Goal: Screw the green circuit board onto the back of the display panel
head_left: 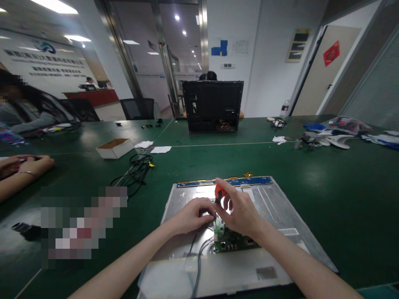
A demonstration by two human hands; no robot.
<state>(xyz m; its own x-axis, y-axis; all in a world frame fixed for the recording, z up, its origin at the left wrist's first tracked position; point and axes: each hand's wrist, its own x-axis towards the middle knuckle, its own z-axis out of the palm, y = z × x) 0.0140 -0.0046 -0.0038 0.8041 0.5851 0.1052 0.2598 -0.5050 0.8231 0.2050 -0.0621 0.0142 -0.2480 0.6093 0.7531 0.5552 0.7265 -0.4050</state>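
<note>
A silver display panel (177, 211) lies with its metal back facing up in front of me. Over it, my right hand (243, 209) grips a screwdriver (219, 192) by its orange-and-black handle, the shaft pointing down. My left hand (195, 216) is pinched close to the tool's lower end, at the edge of a green circuit board (232, 241). What its fingertips hold is hidden. Grey cables (201, 253) run from the board toward the panel's near edge. Along the far edge sits a narrow blue circuit strip (255, 181).
Beyond the panel, a black monitor housing (213, 106) stands upright. Black cables (135, 172) and an open white box (115, 148) lie left of centre. Another person's hands (33, 168) are at the left. Assorted parts and bags (339, 133) lie at the far right.
</note>
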